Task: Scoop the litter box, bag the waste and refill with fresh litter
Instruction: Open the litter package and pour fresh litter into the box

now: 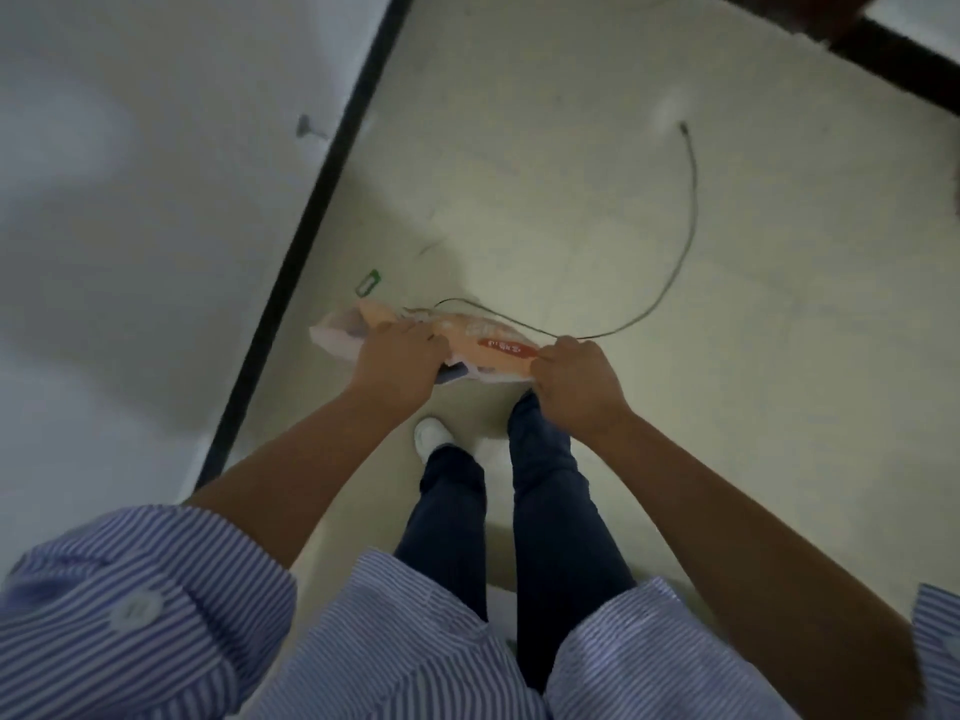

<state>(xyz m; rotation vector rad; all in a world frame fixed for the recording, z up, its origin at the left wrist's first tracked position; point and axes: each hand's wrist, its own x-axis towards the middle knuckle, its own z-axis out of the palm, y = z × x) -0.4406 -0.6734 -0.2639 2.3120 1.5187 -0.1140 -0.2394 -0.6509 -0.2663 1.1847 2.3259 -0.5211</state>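
I hold a pale orange and white litter bag (467, 335) with a red label in front of me, above the floor. My left hand (397, 363) grips its left part and my right hand (576, 381) pinches its right end. The bag hangs roughly level between the two hands, seen edge-on from above. No litter box or scoop is in view.
A thin grey cable (691, 210) curves across the cream floor (571, 174) ahead and runs toward the bag. A small green tag (368, 283) lies by the black skirting (311, 215) of the white wall on the left. My legs and white shoes (431, 436) stand below. Dark furniture (883, 44) sits at the top right.
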